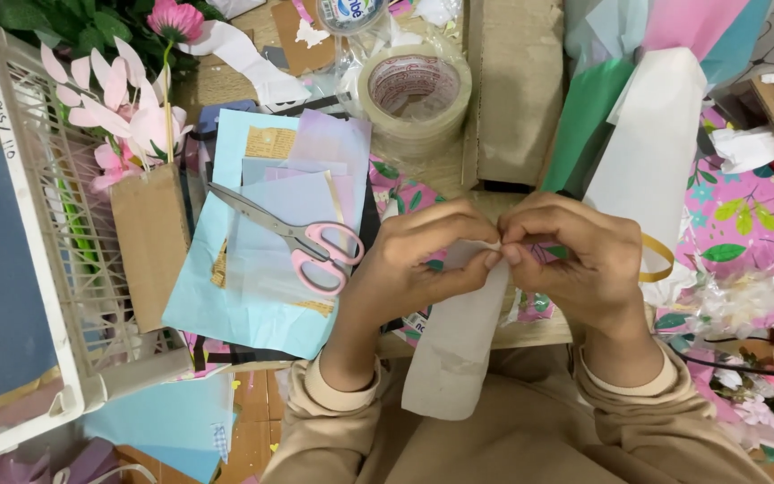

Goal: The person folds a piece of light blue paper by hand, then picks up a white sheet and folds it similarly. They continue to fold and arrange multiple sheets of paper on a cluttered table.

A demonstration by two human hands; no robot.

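White tissue paper strip (pixel 455 341), top edge pinched, left hand (pixel 418 260), right hand (pixel 575 264)

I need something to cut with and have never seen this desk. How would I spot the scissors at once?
Start at the white plastic crate along the left edge, then move right to the pale blue paper sheets spread beside it. The scissors lie closed on top of those sheets, just left of the person's left hand. Their pink handle loops and silver blades are the only metal tool there.
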